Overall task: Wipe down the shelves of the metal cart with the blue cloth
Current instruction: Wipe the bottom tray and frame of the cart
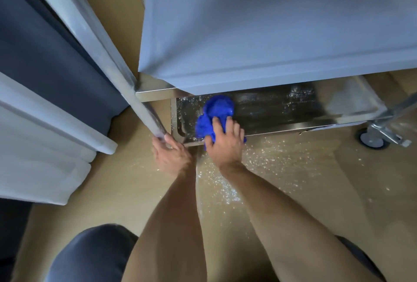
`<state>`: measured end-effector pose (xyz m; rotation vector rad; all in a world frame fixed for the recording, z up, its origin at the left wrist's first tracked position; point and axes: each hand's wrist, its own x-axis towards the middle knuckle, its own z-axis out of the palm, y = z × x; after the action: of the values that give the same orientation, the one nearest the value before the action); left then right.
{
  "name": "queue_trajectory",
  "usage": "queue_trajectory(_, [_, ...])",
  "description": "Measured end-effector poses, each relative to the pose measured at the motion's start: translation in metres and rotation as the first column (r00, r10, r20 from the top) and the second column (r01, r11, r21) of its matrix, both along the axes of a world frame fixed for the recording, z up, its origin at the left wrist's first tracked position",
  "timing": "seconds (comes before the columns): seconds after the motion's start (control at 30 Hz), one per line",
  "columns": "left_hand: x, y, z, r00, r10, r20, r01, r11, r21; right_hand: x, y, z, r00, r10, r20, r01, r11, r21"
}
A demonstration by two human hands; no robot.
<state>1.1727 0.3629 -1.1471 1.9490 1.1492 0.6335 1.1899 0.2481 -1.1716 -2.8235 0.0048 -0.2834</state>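
lower shelf point(270, 110) half hidden, blue cloth point(214, 114) bunched

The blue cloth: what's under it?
The blue cloth lies on the cart's bottom shelf, pressed down by the right hand. Crumbs speckle the shelf around it; anything beneath the cloth is hidden.

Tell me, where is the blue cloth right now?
The blue cloth lies bunched on the cart's bottom shelf, near its left front corner, pressed down under the right hand, just below the upper shelf.
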Motion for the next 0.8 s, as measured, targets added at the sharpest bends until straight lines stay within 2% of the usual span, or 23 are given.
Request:
queue_trajectory(0.1, [-0.001, 0.005, -0.011, 1.000, -0.017, 0.004, 0.017, 1.000, 0.009, -0.003, 0.039, -0.001, 1.000, -0.012, -0.002, 0.012, 1.000, 0.021])
queue_trajectory(0.23, [-0.001, -0.003, -0.005, 0.999, -0.032, -0.043, 0.031, 0.999, -0.007, -0.006, 0.015, -0.001, 0.997, -0.069, 0.018, 0.069, 0.997, 0.042])
queue_trajectory(0.3, [-0.001, -0.009, -0.001, 0.998, -0.043, -0.041, 0.042, 0.999, -0.032, -0.004, -0.013, -0.001, 0.980, -0.199, 0.017, 0.198, 0.979, 0.055])
queue_trajectory(0.4, [-0.004, -0.009, 0.001, 0.996, -0.076, -0.048, 0.074, 0.996, -0.043, 0.010, -0.080, -0.004, 0.905, -0.425, -0.004, 0.425, 0.903, 0.061])
queue_trajectory(0.47, [-0.006, -0.008, 0.001, 0.994, -0.102, -0.046, 0.100, 0.995, -0.027, 0.018, -0.112, -0.006, 0.866, -0.500, -0.017, 0.500, 0.864, 0.063])
queue_trajectory(0.53, [-0.007, -0.006, -0.001, 0.992, -0.125, -0.034, 0.124, 0.992, -0.033, 0.017, -0.104, -0.010, 0.858, -0.513, 0.008, 0.512, 0.857, 0.059])
queue_trajectory(0.6, [-0.011, -0.002, -0.003, 0.989, -0.148, -0.027, 0.147, 0.988, -0.039, 0.006, -0.059, -0.015, 0.903, -0.424, 0.065, 0.422, 0.905, 0.052])
queue_trajectory(0.67, [-0.015, 0.007, -0.003, 0.982, -0.190, -0.017, 0.189, 0.982, -0.025, -0.009, 0.004, -0.017, 0.980, -0.174, 0.096, 0.171, 0.984, 0.041])
queue_trajectory(0.73, [-0.018, 0.023, -0.004, 0.968, -0.250, -0.004, 0.249, 0.968, -0.012, -0.022, 0.062, -0.018, 0.996, 0.056, 0.062, -0.058, 0.998, 0.024])
queue_trajectory(0.8, [-0.018, 0.041, -0.007, 0.937, -0.350, 0.001, 0.350, 0.937, 0.000, -0.026, 0.088, -0.016, 0.996, 0.090, 0.023, -0.091, 0.995, 0.043])
